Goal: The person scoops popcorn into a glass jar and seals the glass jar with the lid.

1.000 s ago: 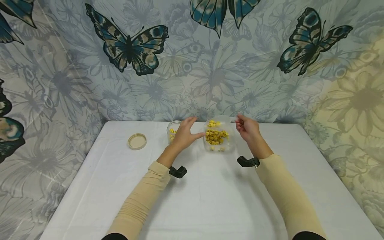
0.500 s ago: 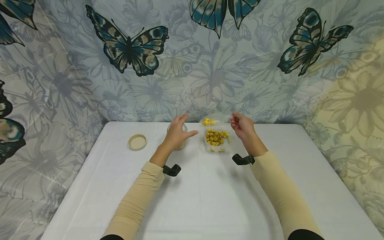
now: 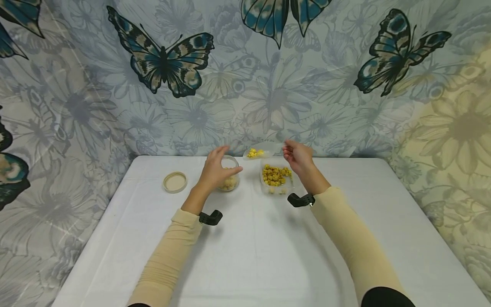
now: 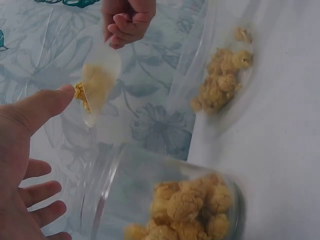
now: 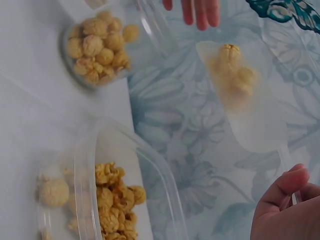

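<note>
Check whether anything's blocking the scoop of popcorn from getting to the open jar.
No object visibly stands between the scoop and the jar; the lid lies aside on the table. Only the left hand, spread near the jar's mouth, might crowd the way a little.

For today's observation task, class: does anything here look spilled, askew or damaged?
Nothing stands out. The jar and the clear container stand upright on the white table, popcorn inside both, and no spills or breaks show. The right hand holds the loaded scoop raised, and the round lid lies flat to the left of the jar.
</note>
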{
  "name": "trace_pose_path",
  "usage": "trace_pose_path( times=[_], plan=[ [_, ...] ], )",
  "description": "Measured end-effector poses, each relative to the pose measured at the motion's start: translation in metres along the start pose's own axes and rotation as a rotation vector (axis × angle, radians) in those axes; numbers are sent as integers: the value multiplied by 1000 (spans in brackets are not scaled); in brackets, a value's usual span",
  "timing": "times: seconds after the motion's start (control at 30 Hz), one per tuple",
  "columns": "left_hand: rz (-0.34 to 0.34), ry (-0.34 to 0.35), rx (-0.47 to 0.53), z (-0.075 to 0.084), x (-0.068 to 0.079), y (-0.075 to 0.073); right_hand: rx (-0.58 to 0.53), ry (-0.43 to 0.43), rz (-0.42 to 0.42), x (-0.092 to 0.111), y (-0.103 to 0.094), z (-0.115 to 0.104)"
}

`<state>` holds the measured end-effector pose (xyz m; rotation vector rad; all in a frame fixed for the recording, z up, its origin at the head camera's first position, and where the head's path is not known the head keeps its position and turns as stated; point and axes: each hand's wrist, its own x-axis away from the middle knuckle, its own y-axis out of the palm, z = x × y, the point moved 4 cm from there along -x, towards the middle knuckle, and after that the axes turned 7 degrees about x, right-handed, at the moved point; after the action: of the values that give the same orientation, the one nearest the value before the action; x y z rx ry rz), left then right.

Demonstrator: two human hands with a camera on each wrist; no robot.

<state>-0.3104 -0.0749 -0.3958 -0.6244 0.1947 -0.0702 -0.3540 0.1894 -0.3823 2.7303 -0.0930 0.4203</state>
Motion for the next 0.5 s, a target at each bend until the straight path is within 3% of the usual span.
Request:
trace_pose_path(
  times=[0.5],
  plan=[
    [-10, -87, 59, -31, 2, -8, 49, 4, 18, -6, 19, 13]
  ],
)
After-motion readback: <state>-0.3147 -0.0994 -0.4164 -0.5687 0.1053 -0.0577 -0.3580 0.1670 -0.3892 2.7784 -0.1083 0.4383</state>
